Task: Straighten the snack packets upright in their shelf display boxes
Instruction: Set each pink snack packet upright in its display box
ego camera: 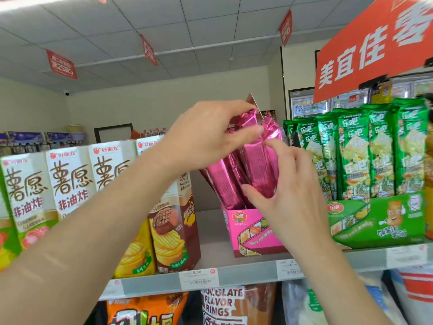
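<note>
Several shiny pink snack packets (236, 174) stand leaning to the left in a pink display box (251, 233) on the top shelf. My left hand (206, 134) pinches the top ends of the pink packets between thumb and fingers. My right hand (285, 191) holds the lower front of the rightmost pink packet, with the index finger pressed on its upper part. To the right, green snack packets (379, 151) stand upright in a green display box (377, 221).
White and brown chip cartons (70, 181) fill the shelf's left side. A grey shelf edge with price tags (199, 279) runs below. Bagged snacks (225, 306) sit on the lower shelf. A red sign (375, 45) hangs over the green packets.
</note>
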Demonstrator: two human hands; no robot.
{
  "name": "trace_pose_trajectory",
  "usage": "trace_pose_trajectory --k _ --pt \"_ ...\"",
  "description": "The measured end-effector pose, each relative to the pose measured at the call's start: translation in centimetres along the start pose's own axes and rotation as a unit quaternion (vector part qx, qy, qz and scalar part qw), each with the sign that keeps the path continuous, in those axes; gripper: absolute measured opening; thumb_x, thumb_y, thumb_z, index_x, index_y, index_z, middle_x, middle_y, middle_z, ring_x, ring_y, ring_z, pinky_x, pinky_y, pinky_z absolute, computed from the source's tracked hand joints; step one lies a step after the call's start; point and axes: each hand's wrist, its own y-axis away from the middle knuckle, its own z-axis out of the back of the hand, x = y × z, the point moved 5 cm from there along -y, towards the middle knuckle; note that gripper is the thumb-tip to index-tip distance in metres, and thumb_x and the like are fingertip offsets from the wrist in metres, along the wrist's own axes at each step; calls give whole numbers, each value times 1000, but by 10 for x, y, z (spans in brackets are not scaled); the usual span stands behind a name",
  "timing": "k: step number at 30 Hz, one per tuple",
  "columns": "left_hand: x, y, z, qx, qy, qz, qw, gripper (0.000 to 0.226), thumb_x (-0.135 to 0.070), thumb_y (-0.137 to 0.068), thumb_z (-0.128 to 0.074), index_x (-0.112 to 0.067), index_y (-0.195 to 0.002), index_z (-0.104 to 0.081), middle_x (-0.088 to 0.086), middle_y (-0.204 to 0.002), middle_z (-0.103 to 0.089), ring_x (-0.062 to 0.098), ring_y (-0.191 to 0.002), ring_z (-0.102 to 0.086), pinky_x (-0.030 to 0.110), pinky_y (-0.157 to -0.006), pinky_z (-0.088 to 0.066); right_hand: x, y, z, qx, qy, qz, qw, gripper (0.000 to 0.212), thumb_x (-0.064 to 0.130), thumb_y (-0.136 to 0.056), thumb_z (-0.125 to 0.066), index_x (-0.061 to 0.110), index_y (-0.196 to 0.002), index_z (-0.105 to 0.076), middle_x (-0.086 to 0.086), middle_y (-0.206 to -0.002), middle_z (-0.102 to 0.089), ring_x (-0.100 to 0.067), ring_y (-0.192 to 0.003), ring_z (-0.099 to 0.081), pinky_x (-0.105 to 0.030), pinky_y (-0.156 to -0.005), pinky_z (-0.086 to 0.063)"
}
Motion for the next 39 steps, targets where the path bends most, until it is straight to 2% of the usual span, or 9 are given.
trace_pose_trajectory --k 4,8,14,19,24,27,30,35,39 --pt "38 0 28 80 -75 96 989 59 -45 -73 -49 -32 -130 -56 -5 -132 -60 13 -119 -54 26 -95 -39 -1 2 -2 8 23 3 1000 80 40 -73 -81 35 -138 -35 -11 -125 -44 -31 -108 -52 -43 -80 -54" --pt "52 6 3 262 -208 88 938 42 -32 -83 -62 -26 -124 -58 0 -114 -67 23 -103 -61 38 -89 -51 3 4 -5 36 51 7 998 68 49 -81 -68 36 -139 -36 -11 -132 -40 -31 -115 -47 -46 -84 -52" --pt "51 -9 0 208 -268 43 940 43 -45 -70 -77 -25 -106 -65 -3 -94 -69 24 -87 -63 35 -73 -54 21 0 2 -68 29 28 997 71 71 -79 -55 18 -126 -48 -19 -148 -33 -37 -138 -28 -50 -108 -28" --pt "53 -14 1 268 -212 73 937 34 -44 -70 -79 -21 -92 -67 -5 -78 -67 12 -70 -61 25 -61 -48 51 -33 -9 -9 99 117 988 85 72 -77 -57 35 -149 -31 -11 -161 -21 -30 -149 -15 -57 -113 -24" --pt "49 -16 0 307 -180 75 932 31 -37 -75 -80 -24 -99 -67 -8 -87 -68 12 -78 -62 30 -75 -52 49 -38 -16 34 130 118 984 53 63 -83 -54 29 -124 -58 -6 -133 -56 -28 -131 -45 -49 -112 -25" --pt "50 -17 25 220 -100 87 967 27 -24 -79 -78 -23 -104 -69 -7 -94 -68 7 -81 -63 19 -68 -49 46 -39 -14 32 148 117 982 53 63 -80 -59 26 -117 -62 -5 -117 -63 -28 -118 -53 -48 -112 -27" --pt "50 -13 53 45 120 132 983 27 -9 -86 -68 -20 -110 -64 -6 -93 -58 12 -80 -63 15 -71 -51 43 -41 -10 43 157 115 980 56 66 -80 -57 26 -120 -61 -5 -118 -63 -28 -119 -53 -49 -114 -27" --pt "36 18 94 -384 198 53 900 29 -9 -91 -51 -19 -119 -47 -13 -91 -51 2 -75 -50 33 -75 -52 42 -37 -11 67 147 117 980 64 68 -86 -45 28 -135 -51 -8 -135 -52 -29 -133 -40 -52 -115 -23" --pt "20 37 107 -502 204 -27 840 32 -4 -94 -46 -3 -126 -40 -8 -91 -49 4 -68 -43 26 -65 -41 42 -35 -10 66 127 122 982 71 68 -88 -38 32 -149 -33 -10 -157 -29 -27 -149 -17 -58 -117 -14"
